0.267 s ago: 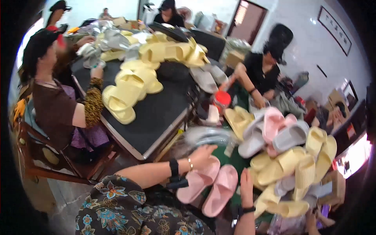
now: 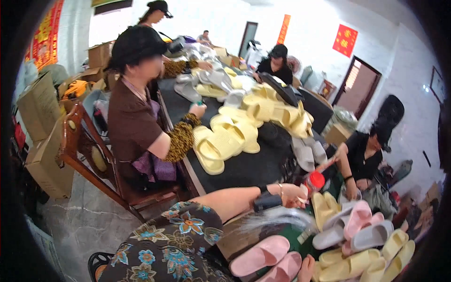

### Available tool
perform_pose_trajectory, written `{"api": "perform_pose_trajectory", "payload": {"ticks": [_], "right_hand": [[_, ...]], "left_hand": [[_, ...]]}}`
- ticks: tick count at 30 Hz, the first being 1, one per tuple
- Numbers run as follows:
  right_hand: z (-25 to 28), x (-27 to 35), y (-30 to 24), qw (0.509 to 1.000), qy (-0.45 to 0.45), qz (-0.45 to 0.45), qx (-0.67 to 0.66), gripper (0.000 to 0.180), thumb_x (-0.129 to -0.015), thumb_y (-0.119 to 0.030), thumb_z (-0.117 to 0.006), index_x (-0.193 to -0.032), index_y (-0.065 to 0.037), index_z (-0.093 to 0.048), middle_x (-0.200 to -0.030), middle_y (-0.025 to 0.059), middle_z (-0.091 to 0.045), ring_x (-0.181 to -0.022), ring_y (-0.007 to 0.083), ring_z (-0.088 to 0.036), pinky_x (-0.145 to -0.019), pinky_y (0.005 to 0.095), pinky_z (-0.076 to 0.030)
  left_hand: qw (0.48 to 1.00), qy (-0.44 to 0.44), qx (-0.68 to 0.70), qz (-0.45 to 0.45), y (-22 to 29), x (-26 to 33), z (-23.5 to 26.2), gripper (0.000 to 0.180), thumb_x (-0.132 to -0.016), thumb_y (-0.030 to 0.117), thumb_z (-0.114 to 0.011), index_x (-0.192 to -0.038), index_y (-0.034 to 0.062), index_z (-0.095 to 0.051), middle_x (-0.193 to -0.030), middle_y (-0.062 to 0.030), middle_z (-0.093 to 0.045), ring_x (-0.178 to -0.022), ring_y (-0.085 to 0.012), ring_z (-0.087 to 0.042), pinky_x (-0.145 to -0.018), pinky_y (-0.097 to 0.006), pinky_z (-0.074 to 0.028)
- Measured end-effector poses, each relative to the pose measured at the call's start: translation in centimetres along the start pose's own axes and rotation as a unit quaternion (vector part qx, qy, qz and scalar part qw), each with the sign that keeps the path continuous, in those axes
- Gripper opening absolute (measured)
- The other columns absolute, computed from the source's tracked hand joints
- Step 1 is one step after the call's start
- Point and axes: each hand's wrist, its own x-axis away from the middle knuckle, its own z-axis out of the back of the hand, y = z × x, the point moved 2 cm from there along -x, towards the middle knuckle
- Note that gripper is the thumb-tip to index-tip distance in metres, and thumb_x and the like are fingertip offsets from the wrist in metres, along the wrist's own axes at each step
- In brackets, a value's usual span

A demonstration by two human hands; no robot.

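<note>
My left hand (image 2: 293,195) reaches to the plastic jar with a red lid (image 2: 315,179). Its fingers are closed at a small whitish piece beside the jar, too blurred to name. At the lower edge, my right hand (image 2: 307,269) shows only in part, fingers stretched upward and nothing seen in them, right of a pair of pink slippers. One pink slipper (image 2: 261,255) lies whole in view; its mate (image 2: 284,270) is cut off by the frame. Clear plastic bags (image 2: 277,220) lie under my left forearm, between the hand and the slippers.
Yellow slippers (image 2: 350,265), grey ones (image 2: 371,235) and a pink one (image 2: 357,220) are heaped at right. More yellow slippers (image 2: 228,141) cover a black-topped table (image 2: 216,181). Co-workers sit left, right and behind. A wooden chair (image 2: 96,157) and cardboard boxes (image 2: 49,160) stand at left.
The view has swung left, shifting the scene right and down. My left hand has left the pink slippers and moved forward to the red-lidded jar. My right hand stays beside the slippers.
</note>
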Motion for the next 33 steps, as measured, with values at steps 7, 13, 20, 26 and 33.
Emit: {"api": "perform_pose_trajectory", "payload": {"ticks": [7,13,20,26,33], "right_hand": [[0.4,-0.8,3.5,0.996,-0.004,0.035,0.08,0.046,-0.098,-0.03,-0.047,-0.123,0.008,-0.053,-0.127,0.0247,-0.054,-0.116,0.0352,-0.05,-0.101,0.0382,-0.037],[-0.8,0.1,4.2,0.993,0.044,0.067,0.089,0.043,-0.097,-0.027,-0.049,-0.123,0.007,-0.053,-0.129,0.0249,-0.052,-0.118,0.0351,-0.048,-0.102,0.0382,-0.036],[-1.9,0.8,7.4,0.938,0.024,0.243,0.247,0.048,-0.093,-0.023,-0.056,-0.133,0.001,-0.048,-0.138,0.0216,-0.045,-0.128,0.0348,-0.043,-0.108,0.0419,-0.032],[-2.2,0.1,8.8,0.975,0.058,0.158,0.143,0.047,-0.089,-0.022,-0.059,-0.129,0.003,-0.05,-0.142,0.0171,-0.04,-0.128,0.0327,-0.042,-0.108,0.0412,-0.033],[-2.0,1.1,4.3,0.98,0.084,0.127,0.127,0.038,-0.081,-0.012,-0.061,-0.117,0.001,-0.057,-0.133,0.021,-0.047,-0.124,0.0361,-0.042,-0.102,0.0416,-0.037]], "left_hand": [[0.977,0.042,-0.207,-0.036,-8.6,1.2,-1.2,0.016,-0.08,0.015,-0.061,-0.089,0.0028,-0.06,-0.07,-0.009,-0.064,-0.056,-0.0181,-0.06,-0.051,-0.033,-0.049],[0.587,0.344,-0.69,-0.245,-11.2,0.3,-0.6,0.016,-0.077,0.01,-0.063,-0.09,0.0016,-0.065,-0.099,-0.0205,-0.062,-0.088,-0.0346,-0.065,-0.075,-0.043,-0.053],[0.548,0.336,-0.74,-0.195,-13.1,-0.7,0.4,0.012,-0.077,0.01,-0.06,-0.079,0.0013,-0.067,-0.088,-0.0201,-0.064,-0.076,-0.0349,-0.067,-0.063,-0.043,-0.055],[0.571,0.319,-0.731,-0.195,-12.5,-0.7,-0.9,0.013,-0.075,0.01,-0.059,-0.076,0.0021,-0.069,-0.08,-0.0197,-0.066,-0.071,-0.0348,-0.067,-0.062,-0.044,-0.054],[0.599,0.371,-0.688,-0.175,-10.7,0.9,0.3,0.018,-0.08,0.012,-0.053,-0.076,0.0008,-0.066,-0.079,-0.0202,-0.065,-0.072,-0.0365,-0.065,-0.066,-0.046,-0.053]]}}
